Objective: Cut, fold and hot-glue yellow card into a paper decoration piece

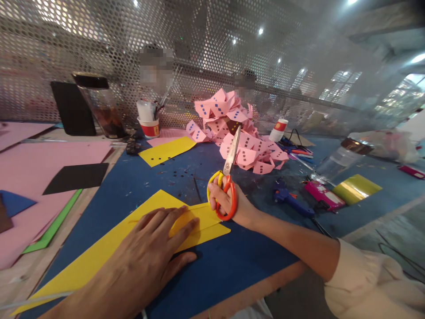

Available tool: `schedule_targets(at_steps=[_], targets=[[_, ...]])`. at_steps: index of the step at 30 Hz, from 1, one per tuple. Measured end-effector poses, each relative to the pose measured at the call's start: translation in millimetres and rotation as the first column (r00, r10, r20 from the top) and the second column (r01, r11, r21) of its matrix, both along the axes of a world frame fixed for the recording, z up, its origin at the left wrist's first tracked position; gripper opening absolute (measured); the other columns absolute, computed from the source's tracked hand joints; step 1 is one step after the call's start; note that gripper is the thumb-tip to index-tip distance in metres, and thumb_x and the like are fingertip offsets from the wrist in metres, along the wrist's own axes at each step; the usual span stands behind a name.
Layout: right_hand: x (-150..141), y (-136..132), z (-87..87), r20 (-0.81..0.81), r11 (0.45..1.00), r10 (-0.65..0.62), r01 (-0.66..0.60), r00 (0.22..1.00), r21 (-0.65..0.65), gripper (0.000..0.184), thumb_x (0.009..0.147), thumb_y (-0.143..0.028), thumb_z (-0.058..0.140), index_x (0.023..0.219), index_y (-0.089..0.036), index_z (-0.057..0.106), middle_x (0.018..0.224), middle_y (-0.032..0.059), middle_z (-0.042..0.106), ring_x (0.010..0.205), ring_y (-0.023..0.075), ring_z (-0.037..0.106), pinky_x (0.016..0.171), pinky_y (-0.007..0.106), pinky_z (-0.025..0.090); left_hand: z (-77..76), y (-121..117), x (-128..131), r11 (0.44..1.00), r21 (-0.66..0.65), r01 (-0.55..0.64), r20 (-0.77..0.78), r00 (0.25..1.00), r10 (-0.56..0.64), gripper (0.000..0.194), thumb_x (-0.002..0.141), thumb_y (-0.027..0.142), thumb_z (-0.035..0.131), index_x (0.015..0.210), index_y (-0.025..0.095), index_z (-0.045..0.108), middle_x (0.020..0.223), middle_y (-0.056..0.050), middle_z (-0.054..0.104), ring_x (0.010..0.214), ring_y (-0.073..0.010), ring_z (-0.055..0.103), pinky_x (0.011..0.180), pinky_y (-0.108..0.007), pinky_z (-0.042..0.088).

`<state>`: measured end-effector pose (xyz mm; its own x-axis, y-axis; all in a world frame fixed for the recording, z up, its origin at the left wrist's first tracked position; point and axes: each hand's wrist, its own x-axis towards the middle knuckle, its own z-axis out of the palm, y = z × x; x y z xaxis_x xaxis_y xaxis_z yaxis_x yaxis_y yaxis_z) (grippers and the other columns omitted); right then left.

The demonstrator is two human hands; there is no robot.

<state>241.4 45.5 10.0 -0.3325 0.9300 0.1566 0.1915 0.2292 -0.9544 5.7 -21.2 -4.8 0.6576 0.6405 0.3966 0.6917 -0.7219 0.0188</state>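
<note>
My left hand [159,243] lies flat with fingers stretched over a folded piece of yellow paper [209,214], which rests on a longer yellow sheet [99,252]. In my right hand [229,199] is a pair of scissors [231,155] with one yellow and one red handle loop. Their blades point up and away, close together, and appear to cut nothing. The fingers of the right hand sit in and around the loops, beside the right end of the folded yellow paper. Beyond the blades stands a heap of pink folded paper pieces [247,153] with dark square dots.
Behind the mat [159,177] are a paper cup [149,128], a dark-lidded bottle [102,106] and another yellow sheet [166,150]. To the right lie a blue glue gun [292,199], a magenta box [323,195] and a clear bottle [343,159]. Pink sheets [49,159] cover the left.
</note>
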Motion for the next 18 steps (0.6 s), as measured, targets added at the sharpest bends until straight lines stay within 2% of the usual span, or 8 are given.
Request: schedule_targets(at_steps=[13, 18], targets=[[-0.5, -0.9, 0.5, -0.003, 1.0, 0.003, -0.003, 1.0, 0.017, 0.048, 0.104, -0.052, 0.048, 0.069, -0.02, 0.051, 0.058, -0.0053, 0.052, 0.046, 0.0062, 0.044, 0.049, 0.021, 0.039, -1.4, 0.9, -0.4, 1.0, 0.012, 0.007, 0.009, 1.0, -0.007, 0.04, 0.098, 0.047, 0.061, 0.133, 0.028, 0.063, 0.133, -0.01, 0.065, 0.116, -0.0315, 0.059, 0.098, -0.049, 0.05], [-6.4, -3.6, 3.3, 0.049, 0.999, 0.031, -0.032, 0.998, 0.017, 0.05, 0.103, -0.053, 0.048, 0.068, -0.019, 0.053, 0.06, -0.0038, 0.054, 0.049, 0.007, 0.046, 0.051, 0.022, 0.04, -1.4, 0.7, 0.4, 1.0, 0.006, 0.001, 0.002, 1.0, -0.001, 0.04, 0.098, 0.047, 0.061, 0.133, 0.028, 0.064, 0.133, -0.01, 0.065, 0.117, -0.0315, 0.059, 0.098, -0.049, 0.05]])
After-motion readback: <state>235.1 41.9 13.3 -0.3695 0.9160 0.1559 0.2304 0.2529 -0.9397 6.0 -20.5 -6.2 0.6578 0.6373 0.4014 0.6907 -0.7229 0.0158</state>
